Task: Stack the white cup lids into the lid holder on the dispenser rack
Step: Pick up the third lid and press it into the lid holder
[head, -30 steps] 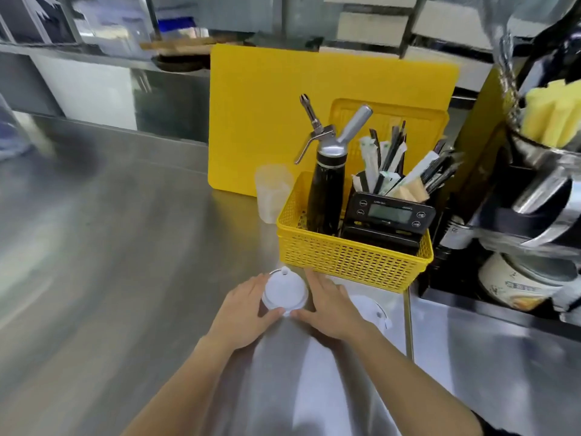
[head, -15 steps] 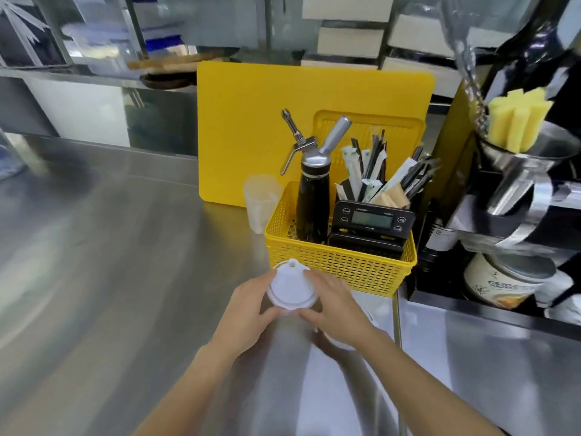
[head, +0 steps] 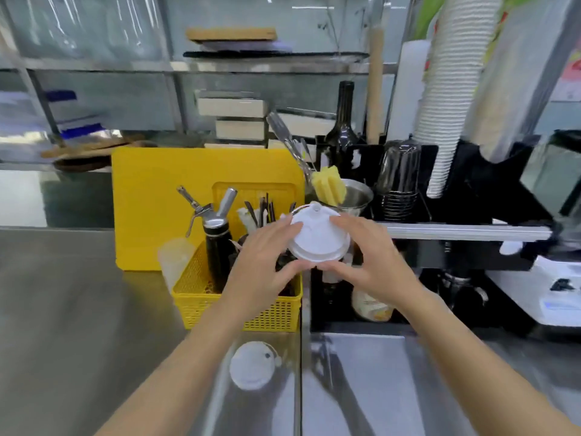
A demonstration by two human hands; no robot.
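Between both hands (head: 317, 262), above yellow basket (head: 276, 316): white lid (head: 317, 237).

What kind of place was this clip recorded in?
Most likely a cafe or drinks-shop prep counter. Tall sleeves of white paper cups stand in a black dispenser rack, a cream whipper sits in a yellow basket on a stainless counter, and both hands hold a white cup lid.

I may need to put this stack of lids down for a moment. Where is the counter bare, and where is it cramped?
The steel counter is bare to the left of the yellow basket, and to the right of the loose lid, in front of the black rack. The basket and the rack are crowded.
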